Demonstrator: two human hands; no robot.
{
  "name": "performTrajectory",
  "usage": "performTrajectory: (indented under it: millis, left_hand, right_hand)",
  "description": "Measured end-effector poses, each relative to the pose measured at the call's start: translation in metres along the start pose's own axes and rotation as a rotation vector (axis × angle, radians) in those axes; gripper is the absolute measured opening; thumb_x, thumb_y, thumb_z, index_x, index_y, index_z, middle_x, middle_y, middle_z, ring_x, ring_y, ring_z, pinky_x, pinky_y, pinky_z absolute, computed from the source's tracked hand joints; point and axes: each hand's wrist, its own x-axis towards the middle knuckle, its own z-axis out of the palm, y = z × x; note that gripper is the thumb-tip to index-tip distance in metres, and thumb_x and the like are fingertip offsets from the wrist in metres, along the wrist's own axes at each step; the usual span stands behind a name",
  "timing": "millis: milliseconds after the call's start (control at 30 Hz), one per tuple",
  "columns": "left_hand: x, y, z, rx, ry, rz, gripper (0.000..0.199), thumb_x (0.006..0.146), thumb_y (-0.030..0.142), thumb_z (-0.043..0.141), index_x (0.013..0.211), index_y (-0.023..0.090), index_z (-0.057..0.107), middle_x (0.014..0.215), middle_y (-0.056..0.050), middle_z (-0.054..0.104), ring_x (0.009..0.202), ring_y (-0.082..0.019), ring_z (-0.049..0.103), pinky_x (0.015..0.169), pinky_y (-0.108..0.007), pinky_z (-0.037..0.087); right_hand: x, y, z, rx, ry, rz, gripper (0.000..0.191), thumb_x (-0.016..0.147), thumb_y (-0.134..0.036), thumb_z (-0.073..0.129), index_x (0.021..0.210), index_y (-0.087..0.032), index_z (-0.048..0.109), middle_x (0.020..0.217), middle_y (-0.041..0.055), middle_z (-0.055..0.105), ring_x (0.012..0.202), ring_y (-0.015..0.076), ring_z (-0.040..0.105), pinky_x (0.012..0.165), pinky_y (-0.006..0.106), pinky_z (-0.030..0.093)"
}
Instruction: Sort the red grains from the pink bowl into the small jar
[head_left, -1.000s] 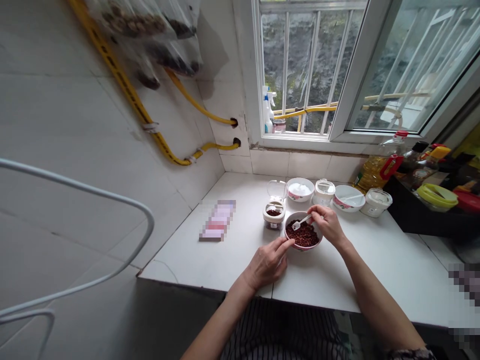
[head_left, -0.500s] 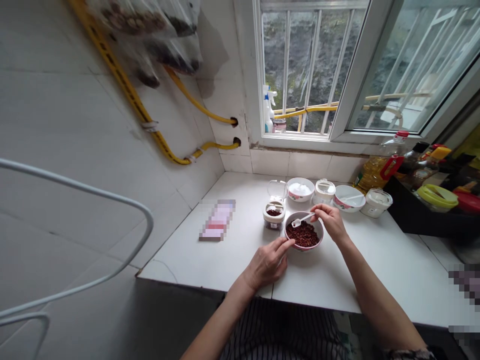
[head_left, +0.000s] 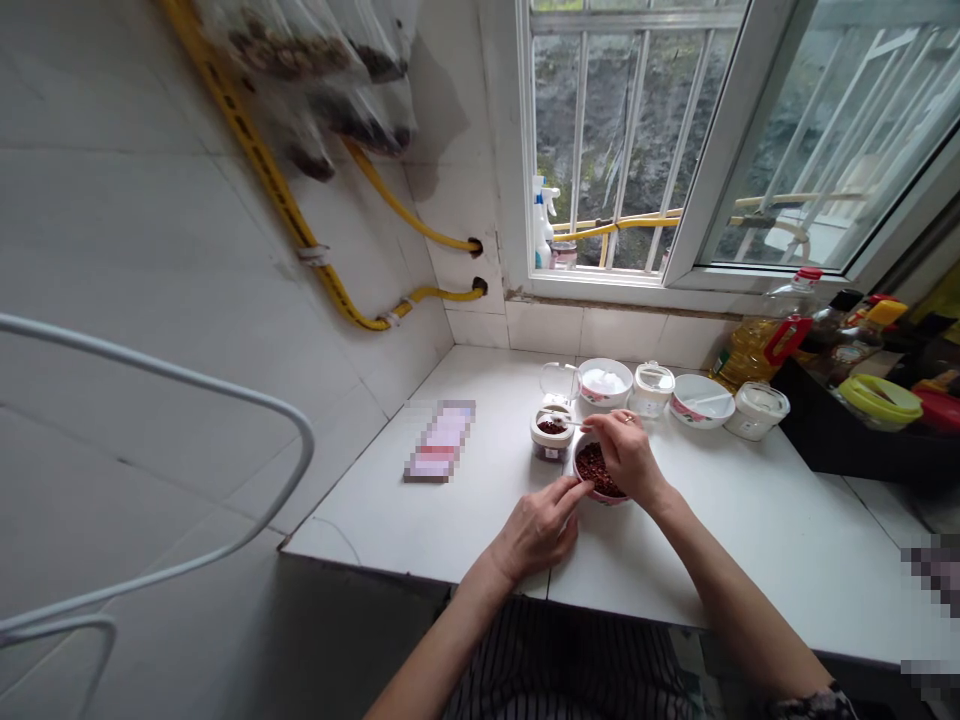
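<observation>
Pinched in my right hand is a small white spoon, its head over the mouth of a clear jar with a cream rim. Dark red dried bits, like peppercorns, lie inside that jar. Just right of it stands a bowl with more of the dark red bits, partly covered by my right hand. My left hand grips the bowl's near left rim between thumb and fingers. The jar's clear lid is flipped up behind it.
Along the back stand a bowl of white powder, a lidded jar, another bowl with a white spoon, and a second jar. An oil bottle is at right. A blurred pink packet lies left on the white counter.
My right hand has moved left with the spoon, from above the bowl to the jar's mouth. My left hand stays at the bowl's rim. The view has shifted slightly.
</observation>
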Motion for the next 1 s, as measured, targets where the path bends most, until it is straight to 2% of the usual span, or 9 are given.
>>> performTrajectory:
  millis: [67,100,233,367,500,633,733,800,1000]
  left_hand:
    - [0.000,0.000,0.000,0.001,-0.003,-0.003,0.059,0.085,0.008,0.047,0.143,0.021,0.039,0.119,-0.011,0.063,0.105,-0.024,0.067,0.082,-0.036,0.062]
    - [0.000,0.000,0.000,0.002,-0.003,-0.004,0.060,0.085,0.008,0.047,0.143,0.021,0.039,0.120,-0.011,0.063,0.105,-0.024,0.068,0.082,-0.036,0.062]
    - [0.000,0.000,0.000,0.002,-0.002,-0.001,0.060,0.086,0.008,0.047,0.144,0.022,0.037,0.122,-0.011,0.062,0.107,-0.024,0.067,0.082,-0.035,0.062]
    - [0.000,0.000,0.000,-0.003,0.000,-0.001,0.059,0.087,0.008,0.047,0.144,0.021,0.037,0.121,-0.011,0.062,0.106,-0.023,0.067,0.082,-0.035,0.061]
    - [0.000,0.000,0.000,-0.003,-0.009,-0.007,0.060,0.087,0.008,0.047,0.144,0.022,0.037,0.121,-0.011,0.062,0.106,-0.023,0.067,0.083,-0.035,0.061]
    - [0.000,-0.001,0.001,0.000,-0.018,-0.009,0.058,0.087,0.009,0.047,0.143,0.022,0.038,0.120,-0.011,0.062,0.103,-0.023,0.068,0.082,-0.035,0.061]
    - [-0.001,-0.001,0.001,0.000,-0.017,-0.007,0.059,0.087,0.009,0.047,0.143,0.022,0.038,0.120,-0.011,0.062,0.104,-0.024,0.067,0.082,-0.035,0.061]
    - [-0.001,-0.001,0.001,-0.001,-0.015,-0.007,0.059,0.087,0.008,0.047,0.144,0.022,0.037,0.120,-0.011,0.062,0.104,-0.024,0.067,0.081,-0.035,0.061]
    - [-0.001,-0.001,0.000,-0.011,-0.010,-0.005,0.061,0.087,0.008,0.047,0.145,0.022,0.036,0.121,-0.011,0.062,0.105,-0.023,0.067,0.083,-0.035,0.061]
  right_hand:
    - [0.000,-0.002,-0.002,-0.080,-0.031,-0.098,0.019,0.093,-0.020,0.049,0.091,-0.024,0.068,0.080,0.0047,0.076,0.077,0.0223,0.067,0.097,0.044,0.043]
    - [0.001,-0.002,-0.005,-0.090,-0.019,-0.097,0.019,0.093,-0.020,0.049,0.091,-0.023,0.068,0.081,0.0047,0.076,0.077,0.0224,0.067,0.096,0.044,0.043]
    - [0.000,0.005,-0.028,-0.009,0.102,0.122,0.016,0.093,-0.027,0.050,0.094,-0.023,0.066,0.079,0.0044,0.076,0.081,0.0239,0.069,0.087,0.040,0.049]
    - [-0.003,0.020,-0.043,-0.019,0.103,0.242,0.015,0.085,-0.025,0.050,0.081,-0.023,0.064,0.063,0.0014,0.071,0.070,0.0231,0.067,0.076,0.037,0.049]
    - [-0.005,0.026,-0.036,-0.109,0.000,0.200,0.016,0.079,-0.022,0.050,0.070,-0.024,0.063,0.057,0.0010,0.068,0.069,0.0233,0.065,0.081,0.040,0.048]
    - [-0.006,0.023,-0.026,-0.023,-0.091,0.232,0.017,0.077,-0.022,0.049,0.068,-0.024,0.063,0.057,-0.0005,0.069,0.064,0.0202,0.065,0.081,0.037,0.049]
    - [-0.005,0.023,-0.029,0.142,-0.068,0.396,0.016,0.076,-0.026,0.050,0.071,-0.023,0.064,0.054,-0.0010,0.068,0.055,0.0180,0.063,0.064,0.031,0.050]
    - [-0.004,0.025,-0.032,0.237,-0.037,0.484,0.015,0.074,-0.029,0.052,0.071,-0.022,0.065,0.052,-0.0008,0.068,0.052,0.0179,0.063,0.059,0.029,0.049]
    - [0.000,0.024,-0.037,0.355,-0.005,0.562,0.015,0.069,-0.033,0.057,0.068,-0.021,0.066,0.051,-0.0011,0.067,0.053,0.0183,0.063,0.063,0.031,0.051]
